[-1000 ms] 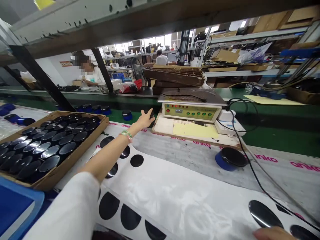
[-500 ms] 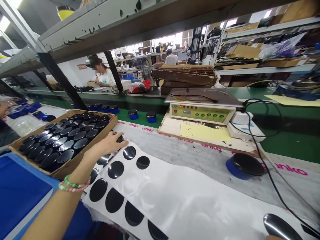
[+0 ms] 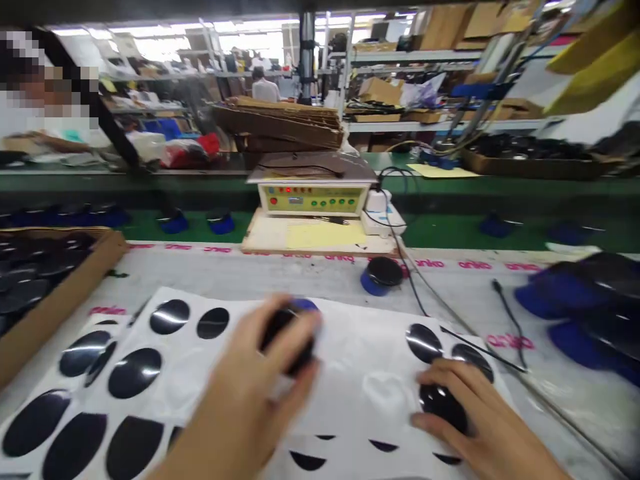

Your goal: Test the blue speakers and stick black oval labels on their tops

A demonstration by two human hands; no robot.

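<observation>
My left hand (image 3: 273, 367), blurred by motion, curls around a round black-and-blue piece (image 3: 287, 333) above the middle of a white sheet (image 3: 360, 360). My right hand (image 3: 470, 407) is at the right end of this sheet, thumb and fingers bent round a glossy black disc (image 3: 441, 405); whether the disc is lifted off the sheet I cannot tell. Round black stickers (image 3: 135, 373) are on the sheet's left part, and two more black stickers (image 3: 424, 342) lie just beyond my right hand. A second sheet with black stickers (image 3: 75, 440) shows at the lower left.
A single black-and-blue round piece (image 3: 381, 275) stands past the sheet. At left is a cardboard box (image 3: 107, 267) of black-topped pieces; several larger blue-and-black pieces (image 3: 590, 300) are at right. Behind sits a control box (image 3: 315, 200) with black cables (image 3: 415, 287). A person is at far left.
The view has swung right. My left hand has left the box side and moved over the sheet, now with a black-and-blue piece. My right hand has come fully into view.
</observation>
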